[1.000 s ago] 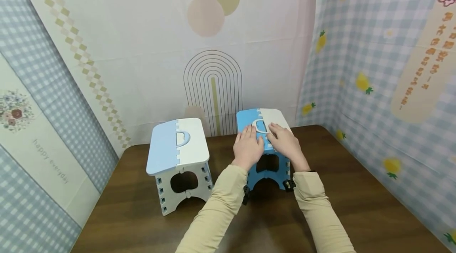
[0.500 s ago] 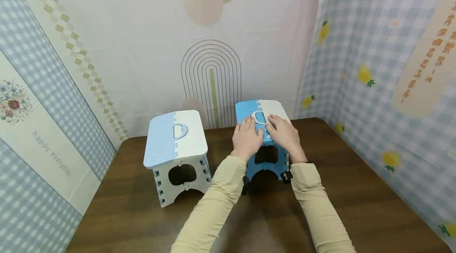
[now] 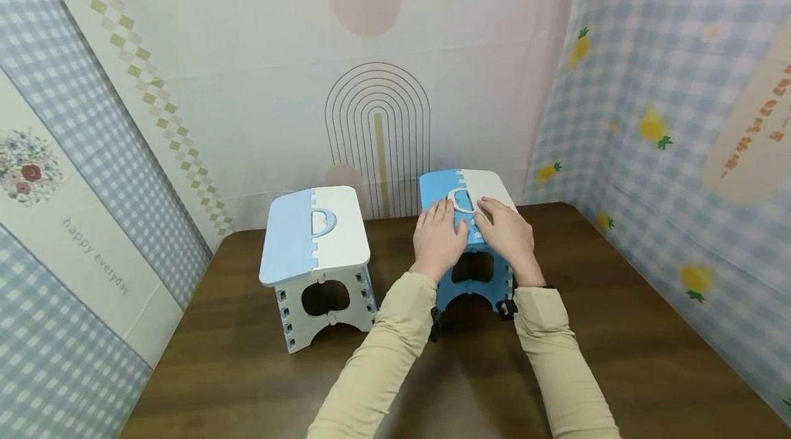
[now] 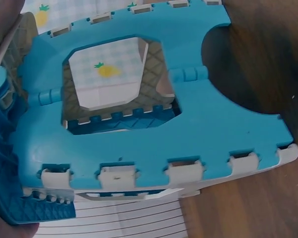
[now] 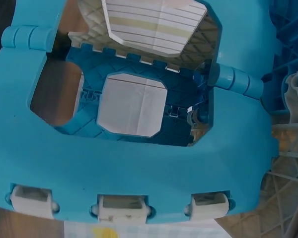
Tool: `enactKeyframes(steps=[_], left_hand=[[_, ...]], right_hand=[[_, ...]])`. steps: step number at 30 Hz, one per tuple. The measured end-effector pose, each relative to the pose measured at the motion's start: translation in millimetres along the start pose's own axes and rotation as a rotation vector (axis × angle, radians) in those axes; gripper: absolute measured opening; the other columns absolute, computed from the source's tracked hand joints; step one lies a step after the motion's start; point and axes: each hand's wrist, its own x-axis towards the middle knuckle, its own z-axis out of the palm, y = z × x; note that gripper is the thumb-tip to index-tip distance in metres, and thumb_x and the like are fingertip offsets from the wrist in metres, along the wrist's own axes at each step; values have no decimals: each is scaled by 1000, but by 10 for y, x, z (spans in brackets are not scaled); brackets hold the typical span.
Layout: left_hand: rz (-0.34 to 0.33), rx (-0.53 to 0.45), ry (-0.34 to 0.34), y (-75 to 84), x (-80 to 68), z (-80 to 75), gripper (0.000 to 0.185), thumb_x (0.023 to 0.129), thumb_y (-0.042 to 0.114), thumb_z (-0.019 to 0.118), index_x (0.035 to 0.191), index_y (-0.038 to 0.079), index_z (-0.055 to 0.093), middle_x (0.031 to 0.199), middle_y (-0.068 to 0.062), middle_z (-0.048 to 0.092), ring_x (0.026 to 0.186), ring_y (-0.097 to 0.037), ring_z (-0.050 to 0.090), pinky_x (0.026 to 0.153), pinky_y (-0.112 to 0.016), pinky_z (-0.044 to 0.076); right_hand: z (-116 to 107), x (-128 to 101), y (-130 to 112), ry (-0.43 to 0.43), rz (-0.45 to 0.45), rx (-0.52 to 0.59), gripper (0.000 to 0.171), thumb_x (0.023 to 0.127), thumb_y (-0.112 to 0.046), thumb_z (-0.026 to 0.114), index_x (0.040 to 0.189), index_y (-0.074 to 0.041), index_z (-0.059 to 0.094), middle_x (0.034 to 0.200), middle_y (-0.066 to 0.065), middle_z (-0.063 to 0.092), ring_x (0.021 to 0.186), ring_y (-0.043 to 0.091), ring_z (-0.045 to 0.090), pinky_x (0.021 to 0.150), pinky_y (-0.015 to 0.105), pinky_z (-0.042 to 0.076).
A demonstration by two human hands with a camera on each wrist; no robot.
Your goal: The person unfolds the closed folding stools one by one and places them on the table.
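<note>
A bright blue and white folding step stool stands unfolded and upright on the wooden table. My left hand lies flat over the near blue half of its top, fingers straight and close to the white loop handle. Resting on the white half is my right hand, its fingers extended beside that handle. The left wrist view looks at the stool's blue leg panel, with its cut-out opening and white hinge knuckles. Through the opening in the blue panel, the right wrist view shows the ribbed inside.
A second folding stool, pale blue and white, stands unfolded to the left on the brown wooden table. Behind the table hangs a printed white cloth. Checked cloth with pineapple prints covers the right side.
The head view has tilted and shifted slightly. Both hands stay on the top of the bright blue stool, and neither stool has visibly moved on the table.
</note>
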Motion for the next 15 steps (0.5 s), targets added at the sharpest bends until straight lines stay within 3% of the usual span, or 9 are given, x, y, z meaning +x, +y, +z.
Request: enactKeyframes(steps=[4,9,15], left_hand=[[-12,-40,51,-16,-73,30,54,102,37,34,149,10,38,154,-5,41,145,-21,35,122,-39,24],[-23,-35,48,-4,-63,23,54,103,38,34,150,13,36,155,-3,40,146,-19,34,122,-39,24],[-4,-34,-66,43,-24,-40,56,105,41,30,153,12,31,159,-3,32,149,-18,26,124,-39,19]], right_hand=[[41,-61,-10,33,12,38,47,101,-33,41,141,-10,52,149,11,47,130,37,50,100,59,42],[37,-68,-7,86,-6,43,44,101,-31,42,137,-9,56,145,12,51,124,37,55,94,56,46],[12,-59,65,127,-63,121,41,101,-26,44,135,-6,57,146,16,49,118,39,59,86,54,51]])
